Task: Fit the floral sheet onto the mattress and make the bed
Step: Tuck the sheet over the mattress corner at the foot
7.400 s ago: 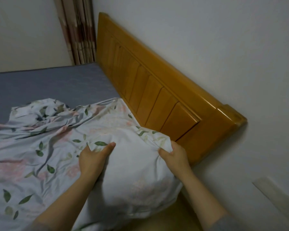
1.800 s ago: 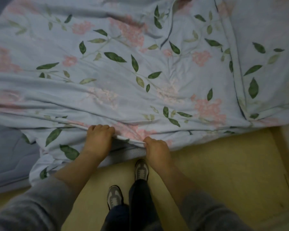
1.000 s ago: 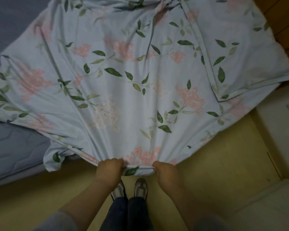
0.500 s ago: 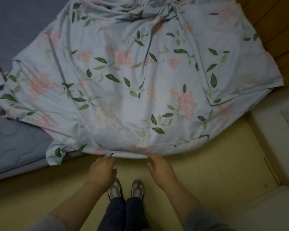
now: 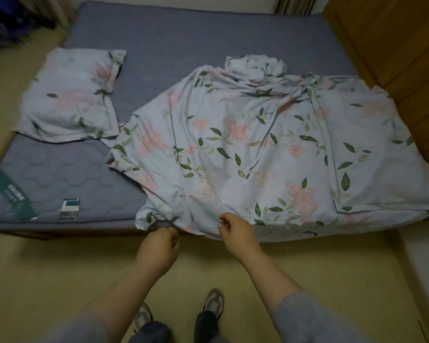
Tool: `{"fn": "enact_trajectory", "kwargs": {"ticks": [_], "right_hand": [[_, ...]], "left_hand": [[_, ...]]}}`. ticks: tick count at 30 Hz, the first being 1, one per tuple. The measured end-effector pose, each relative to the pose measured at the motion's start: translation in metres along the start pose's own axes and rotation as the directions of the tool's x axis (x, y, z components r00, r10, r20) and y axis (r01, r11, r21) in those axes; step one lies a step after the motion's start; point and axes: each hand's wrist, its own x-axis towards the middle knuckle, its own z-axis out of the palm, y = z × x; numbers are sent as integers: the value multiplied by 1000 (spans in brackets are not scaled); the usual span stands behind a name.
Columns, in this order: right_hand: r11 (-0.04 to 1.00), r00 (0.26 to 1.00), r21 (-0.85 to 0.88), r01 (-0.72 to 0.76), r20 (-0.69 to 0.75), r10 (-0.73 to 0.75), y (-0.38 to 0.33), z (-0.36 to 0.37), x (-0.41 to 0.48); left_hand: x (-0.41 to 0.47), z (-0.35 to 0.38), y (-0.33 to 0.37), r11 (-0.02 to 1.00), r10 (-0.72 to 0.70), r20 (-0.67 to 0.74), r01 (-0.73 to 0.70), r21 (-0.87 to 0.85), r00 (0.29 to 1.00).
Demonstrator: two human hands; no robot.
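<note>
Floral sheet (image 5: 245, 149) lies bunched over the centre and right of the frame, covering only the part of the mattress (image 5: 183, 33) nearest the wooden headboard (image 5: 394, 45) at the right edge, with its near hem hanging over the mattress side. The right hand (image 5: 235, 231) pinches a fold of that hem with curled fingers. The left hand (image 5: 159, 246) is curled just below the hem, and I cannot tell whether it has cloth in it.

This looks like the spreading step, with no corner visibly fitted yet. The next move probably calls for a firm grip with both hands and a pull toward the left of the frame, over the bare quilted stretch.

A matching floral pillow (image 5: 72, 100) sits at upper left, and another (image 5: 381, 157) at right. Yellowish floor (image 5: 59, 268) fills the bottom, and curtains (image 5: 295, 4) hang along the top.
</note>
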Motion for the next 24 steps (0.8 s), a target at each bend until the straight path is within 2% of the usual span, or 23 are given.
{"fn": "enact_trajectory", "kwargs": {"ticks": [8, 12, 19, 24], "right_hand": [[987, 987, -97, 128, 115, -116, -108, 59, -7], [976, 981, -142, 165, 121, -148, -156, 101, -10], [982, 984, -130, 139, 131, -121, -232, 189, -29], [986, 988, -143, 83, 138, -63, -250, 217, -30]], "left_hand": [[-46, -61, -98, 977, -191, -102, 178, -121, 976], [-64, -87, -156, 962, -236, -130, 213, -172, 963], [-91, -134, -277, 955, -257, -137, 230, -188, 957], [-84, -149, -317, 957, -252, -96, 233, -171, 963]]}}
